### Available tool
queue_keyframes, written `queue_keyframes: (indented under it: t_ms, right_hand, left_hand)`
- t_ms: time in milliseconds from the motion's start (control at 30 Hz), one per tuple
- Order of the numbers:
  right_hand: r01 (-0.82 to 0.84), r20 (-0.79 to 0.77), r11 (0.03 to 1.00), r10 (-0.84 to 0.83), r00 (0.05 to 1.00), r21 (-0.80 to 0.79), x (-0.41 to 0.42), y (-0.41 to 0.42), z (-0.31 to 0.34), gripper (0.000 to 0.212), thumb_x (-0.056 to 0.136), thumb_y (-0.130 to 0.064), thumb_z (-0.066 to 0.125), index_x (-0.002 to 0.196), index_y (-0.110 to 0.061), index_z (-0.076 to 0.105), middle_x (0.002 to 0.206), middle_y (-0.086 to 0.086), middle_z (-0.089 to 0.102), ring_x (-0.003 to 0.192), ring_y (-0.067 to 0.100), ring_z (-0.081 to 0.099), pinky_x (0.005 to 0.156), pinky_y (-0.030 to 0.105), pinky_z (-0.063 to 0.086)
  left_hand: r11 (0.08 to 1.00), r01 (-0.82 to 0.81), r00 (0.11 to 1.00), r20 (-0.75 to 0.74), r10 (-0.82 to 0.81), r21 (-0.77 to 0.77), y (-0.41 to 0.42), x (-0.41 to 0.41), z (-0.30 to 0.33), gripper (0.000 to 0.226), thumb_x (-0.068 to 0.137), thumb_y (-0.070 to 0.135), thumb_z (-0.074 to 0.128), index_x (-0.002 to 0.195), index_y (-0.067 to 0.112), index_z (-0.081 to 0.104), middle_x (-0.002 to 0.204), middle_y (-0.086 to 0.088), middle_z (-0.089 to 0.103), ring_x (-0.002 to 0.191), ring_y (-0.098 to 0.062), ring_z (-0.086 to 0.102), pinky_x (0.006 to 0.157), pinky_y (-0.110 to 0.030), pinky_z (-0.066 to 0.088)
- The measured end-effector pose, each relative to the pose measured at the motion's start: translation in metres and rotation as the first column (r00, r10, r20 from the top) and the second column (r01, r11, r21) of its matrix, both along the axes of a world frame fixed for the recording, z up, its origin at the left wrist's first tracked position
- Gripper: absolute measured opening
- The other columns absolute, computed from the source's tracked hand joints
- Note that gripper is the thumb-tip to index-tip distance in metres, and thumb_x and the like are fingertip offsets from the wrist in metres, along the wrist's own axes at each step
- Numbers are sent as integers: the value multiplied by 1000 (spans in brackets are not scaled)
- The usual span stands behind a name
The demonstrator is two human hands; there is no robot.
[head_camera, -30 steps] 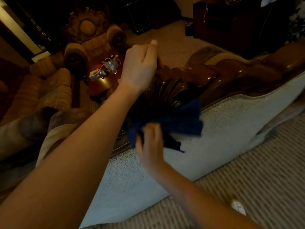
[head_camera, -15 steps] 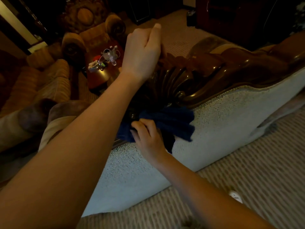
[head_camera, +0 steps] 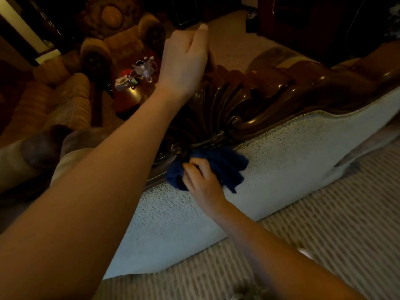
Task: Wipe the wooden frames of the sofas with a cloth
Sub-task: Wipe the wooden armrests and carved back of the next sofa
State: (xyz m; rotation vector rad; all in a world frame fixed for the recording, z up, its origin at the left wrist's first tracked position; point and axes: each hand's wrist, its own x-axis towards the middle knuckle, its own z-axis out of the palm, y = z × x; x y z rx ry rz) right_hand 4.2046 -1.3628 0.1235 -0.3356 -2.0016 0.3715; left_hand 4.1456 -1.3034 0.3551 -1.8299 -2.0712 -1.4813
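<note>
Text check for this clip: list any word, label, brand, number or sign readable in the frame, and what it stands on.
No text can be read in this frame.
Small packet on the side table: it may carry print, but it is too small and dim to read.
Cloth, wooden frame and sofa back: no lettering shows.

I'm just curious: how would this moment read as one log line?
right hand: holds blue cloth on carved wooden frame | left hand: grips frame top | step: wiping
</note>
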Motion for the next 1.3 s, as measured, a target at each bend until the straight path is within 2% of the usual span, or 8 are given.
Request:
queue_keyframes:
  t_ms: [133,267,467,600,867,1133,1233,1300]
  right_hand:
    - [6,-256,959,-82,963,-283,15,9,42,15,89,-9,49,104,-6,49,107,5,38,93,14,46,92,2,29]
    - [66,-431,976,-152,889,-208,9,36,97,15,91,-9,54,105,-7,50,106,5,39,93,18,47,87,15,37]
    - [173,-222,981,-188,957,-83,15,26,16,17,100,-24,39,103,-8,46,104,8,37,88,19,46,71,27,46]
    - [68,-157,959,-115,981,-275,28,29,12,11,95,-16,45,105,-11,44,106,5,37,88,14,45,83,7,36]
    - [264,-332,764,-526,783,-588,33,73,81,28,89,-5,39,106,12,53,104,26,50,97,11,45,89,9,34]
    - [109,-131,949,-153,979,-295,10,3,25,19,99,-27,38,111,-13,42,112,5,35,92,19,43,83,24,37]
    - [251,-184,846,-372,910,-471,26,36,32,17,92,-11,43,107,-6,47,109,15,44,92,10,40,89,11,30]
    - [294,-182,648,-562,807,-702,37,64,37,18,91,-4,42,104,4,51,105,22,48,92,8,41,86,4,26]
  left_hand:
    - [1000,-21,1000,-16,22,16,0,0,0,61,92,30,27,69,-16,60,69,-33,57,71,-39,53,72,-32,37]
    - [1000,-14,1000,-17,14,13,-2,1,0,59,93,28,27,68,-12,62,70,-30,60,70,-34,55,74,-27,40]
    - [999,-29,999,-22,29,21,-2,0,0,60,93,29,26,71,-14,62,67,-29,57,67,-31,53,70,-26,39]
    - [998,-32,999,-21,33,46,-2,-1,-1,59,94,28,27,71,-14,61,69,-33,56,70,-39,50,69,-33,36]
    - [997,-40,999,-11,41,73,1,-3,-3,58,93,27,28,70,-14,61,69,-32,57,69,-40,51,67,-35,38]
    - [997,-9,998,-65,14,75,1,-7,-5,73,83,47,24,68,-14,59,65,-30,55,64,-39,50,66,-40,37]
    - [997,-2,998,-63,7,78,0,-5,-6,70,86,45,25,67,-13,60,65,-29,56,64,-39,50,68,-43,38]
    - [996,-11,998,-58,16,87,0,-4,-5,63,91,36,27,67,-13,60,66,-30,56,66,-40,51,70,-44,39]
